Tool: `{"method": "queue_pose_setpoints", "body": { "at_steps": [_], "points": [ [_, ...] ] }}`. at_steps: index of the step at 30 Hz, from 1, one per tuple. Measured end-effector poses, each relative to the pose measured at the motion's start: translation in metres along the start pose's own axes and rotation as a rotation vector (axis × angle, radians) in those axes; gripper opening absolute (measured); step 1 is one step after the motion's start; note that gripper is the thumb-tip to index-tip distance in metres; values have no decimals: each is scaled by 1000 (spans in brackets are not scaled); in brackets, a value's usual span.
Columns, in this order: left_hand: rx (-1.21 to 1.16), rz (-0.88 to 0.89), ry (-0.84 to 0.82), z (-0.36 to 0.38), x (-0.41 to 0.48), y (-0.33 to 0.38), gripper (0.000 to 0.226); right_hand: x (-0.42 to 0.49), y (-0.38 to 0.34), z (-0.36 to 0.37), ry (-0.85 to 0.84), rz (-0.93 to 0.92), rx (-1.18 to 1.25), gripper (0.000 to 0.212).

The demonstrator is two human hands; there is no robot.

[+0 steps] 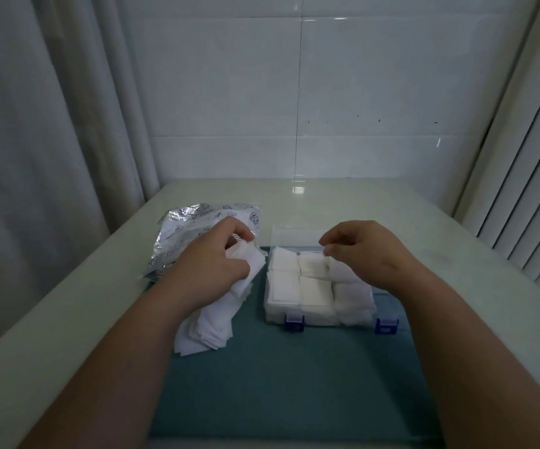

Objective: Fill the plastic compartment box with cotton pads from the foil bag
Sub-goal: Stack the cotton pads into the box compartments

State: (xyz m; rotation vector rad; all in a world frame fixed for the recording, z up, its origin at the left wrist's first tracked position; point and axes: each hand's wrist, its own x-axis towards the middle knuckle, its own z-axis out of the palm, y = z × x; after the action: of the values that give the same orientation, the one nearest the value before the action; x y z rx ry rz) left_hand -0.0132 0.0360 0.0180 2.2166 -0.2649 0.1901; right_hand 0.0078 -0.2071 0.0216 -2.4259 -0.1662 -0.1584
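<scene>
Left fingers are curled tight round a small wad of white square cotton pads. The thumb is tucked under, holding the wad just above the loose heap of pads that trails back along the wrist. Right fingers are narrow, tips drawn together at the edge of a pad in the far row. Whether they truly pinch it, I cannot tell.

Directly beneath those tips sits the clear plastic compartment box with blue latches, lid open behind it. All six cells in view show white, and the near row looks stacked to the rim. Just beyond the left fingers lies the crinkled silver foil bag, flat on the pale counter. A teal mat lies under the box and heap.

This looks like late topping-up. Next, I'd judge, the left wad crosses to the right and goes down flat in whichever far cell sits lowest, edges squared so the lid can close.
</scene>
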Motion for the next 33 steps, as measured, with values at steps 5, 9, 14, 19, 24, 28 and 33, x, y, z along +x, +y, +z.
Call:
{"method": "queue_pose_setpoints", "body": {
  "at_steps": [5, 9, 14, 19, 24, 28, 33],
  "points": [
    [-242, -69, 74, 7, 10, 15, 34, -2, 0, 0, 21, 19, 24, 15],
    [-390, -125, 107, 20, 22, 22, 37, -1, -1, 1, 69, 37, 119, 3],
    [-508, -266, 176, 47, 30, 33, 30, -6, -9, 2, 111, 46, 336, 17],
    [-569, -317, 186, 64, 28, 41, 31, -7, -12, -1, 62, 58, 456, 24],
    [-700, -330, 144, 72, 33, 45, 27, -7, -7, -7, 30, 165, 509, 19],
    [-660, -274, 120, 80, 35, 52, 24, -7, -3, -16, 52, 225, 597, 13],
    [-644, -278, 54, 92, 36, 63, 23, -11, 5, -29, -35, 276, 597, 6]
  ]
}}
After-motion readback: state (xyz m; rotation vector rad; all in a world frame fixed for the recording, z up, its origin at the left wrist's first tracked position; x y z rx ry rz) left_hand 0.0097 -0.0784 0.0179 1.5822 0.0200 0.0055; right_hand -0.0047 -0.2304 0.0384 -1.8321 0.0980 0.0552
